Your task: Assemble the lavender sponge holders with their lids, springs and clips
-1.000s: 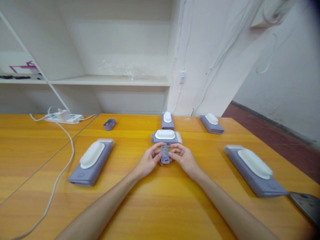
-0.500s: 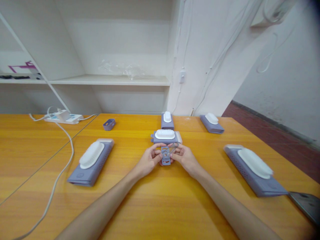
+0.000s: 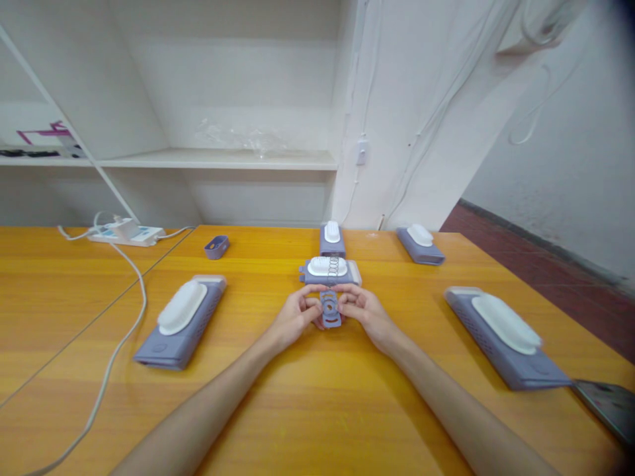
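A small purple-grey plastic plate with cut-outs [image 3: 331, 318] is pinched between both hands above the middle of the table. My left hand [image 3: 296, 318] is closed on its left edge, thumb in front. My right hand [image 3: 366, 316] closes on the right edge in the same way. From the plate's far end a thin metal coil spring [image 3: 334, 266] stands up, near both index fingertips; whether a finger grips it I cannot tell. Just behind lies a purple-grey case with a white bristled brush head [image 3: 317, 267]. The other fingers are partly hidden behind the plate.
More purple-grey cases with white tops lie left [image 3: 181, 317], right [image 3: 506, 330] and at the back [image 3: 331, 239]. A small purple-grey ring-shaped part [image 3: 217, 247] sits back left. A power strip [image 3: 126, 233] trails a white cable; a dark phone-like slab [image 3: 608, 403] lies far right.
The spring has swung from slanting right beside my right fingers to standing up beyond the plate. My right fingers have shifted in around the plate's edge. My left hand has barely moved.
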`<state>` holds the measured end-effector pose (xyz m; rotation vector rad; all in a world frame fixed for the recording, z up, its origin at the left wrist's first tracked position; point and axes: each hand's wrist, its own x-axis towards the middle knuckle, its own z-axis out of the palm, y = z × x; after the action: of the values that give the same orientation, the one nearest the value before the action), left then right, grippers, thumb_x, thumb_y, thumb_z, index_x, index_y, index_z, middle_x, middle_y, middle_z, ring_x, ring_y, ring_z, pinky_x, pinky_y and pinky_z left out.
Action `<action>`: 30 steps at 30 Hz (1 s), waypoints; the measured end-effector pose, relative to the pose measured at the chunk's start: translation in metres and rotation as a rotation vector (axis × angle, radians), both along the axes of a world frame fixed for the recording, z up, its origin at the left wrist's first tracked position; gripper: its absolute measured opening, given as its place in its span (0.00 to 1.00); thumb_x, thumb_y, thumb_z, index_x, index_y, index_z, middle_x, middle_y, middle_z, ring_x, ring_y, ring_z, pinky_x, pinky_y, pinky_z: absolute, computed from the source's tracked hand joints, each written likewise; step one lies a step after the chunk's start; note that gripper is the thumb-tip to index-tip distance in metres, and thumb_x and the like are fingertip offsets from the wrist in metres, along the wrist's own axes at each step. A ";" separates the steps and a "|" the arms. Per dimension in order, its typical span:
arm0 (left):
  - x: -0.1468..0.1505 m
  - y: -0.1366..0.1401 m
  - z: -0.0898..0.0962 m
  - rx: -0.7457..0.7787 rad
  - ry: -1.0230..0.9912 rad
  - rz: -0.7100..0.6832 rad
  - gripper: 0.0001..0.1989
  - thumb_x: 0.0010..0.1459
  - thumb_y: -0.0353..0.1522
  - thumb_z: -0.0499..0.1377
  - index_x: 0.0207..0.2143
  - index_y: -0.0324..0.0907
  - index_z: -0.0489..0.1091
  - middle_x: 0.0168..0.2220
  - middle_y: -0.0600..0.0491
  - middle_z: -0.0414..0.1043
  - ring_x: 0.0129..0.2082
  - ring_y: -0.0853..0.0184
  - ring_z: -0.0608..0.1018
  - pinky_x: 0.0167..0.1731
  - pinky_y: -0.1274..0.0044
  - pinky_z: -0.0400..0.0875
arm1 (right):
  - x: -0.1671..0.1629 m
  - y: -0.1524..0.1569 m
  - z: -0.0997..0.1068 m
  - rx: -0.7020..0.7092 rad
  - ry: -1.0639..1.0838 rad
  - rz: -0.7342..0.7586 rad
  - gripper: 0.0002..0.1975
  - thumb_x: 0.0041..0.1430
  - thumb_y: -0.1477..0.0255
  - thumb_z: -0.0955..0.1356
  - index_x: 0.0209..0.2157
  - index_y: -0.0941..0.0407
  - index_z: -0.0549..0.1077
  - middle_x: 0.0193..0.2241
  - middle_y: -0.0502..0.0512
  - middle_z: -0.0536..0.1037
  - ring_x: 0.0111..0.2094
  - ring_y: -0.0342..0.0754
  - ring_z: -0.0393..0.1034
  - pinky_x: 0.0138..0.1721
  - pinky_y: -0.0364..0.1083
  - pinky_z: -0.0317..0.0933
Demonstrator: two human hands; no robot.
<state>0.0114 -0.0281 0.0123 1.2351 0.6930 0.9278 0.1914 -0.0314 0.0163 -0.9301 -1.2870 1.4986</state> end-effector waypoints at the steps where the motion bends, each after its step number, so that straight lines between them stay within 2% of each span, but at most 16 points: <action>1: 0.000 0.000 0.000 -0.001 0.003 0.000 0.26 0.51 0.38 0.62 0.49 0.35 0.59 0.25 0.52 0.72 0.23 0.69 0.74 0.27 0.76 0.69 | 0.000 0.000 0.000 -0.002 -0.006 -0.004 0.16 0.46 0.72 0.71 0.39 0.58 0.69 0.22 0.46 0.73 0.22 0.40 0.66 0.28 0.41 0.60; 20: -0.008 0.006 0.002 -0.027 0.012 -0.120 0.29 0.48 0.42 0.63 0.48 0.36 0.60 0.25 0.51 0.72 0.21 0.70 0.73 0.25 0.78 0.67 | -0.003 0.001 -0.006 0.050 -0.099 -0.050 0.17 0.44 0.67 0.72 0.37 0.57 0.69 0.21 0.47 0.73 0.20 0.40 0.66 0.25 0.42 0.61; 30: -0.002 0.002 0.002 -0.050 -0.061 -0.025 0.23 0.48 0.37 0.64 0.44 0.37 0.64 0.26 0.52 0.72 0.25 0.69 0.76 0.28 0.78 0.69 | -0.001 0.000 -0.007 0.107 -0.080 -0.023 0.17 0.45 0.66 0.72 0.39 0.56 0.72 0.24 0.49 0.74 0.26 0.43 0.68 0.31 0.44 0.62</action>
<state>0.0089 -0.0264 0.0141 1.1639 0.6478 0.9189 0.1903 -0.0310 0.0089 -0.9396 -1.3961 1.3728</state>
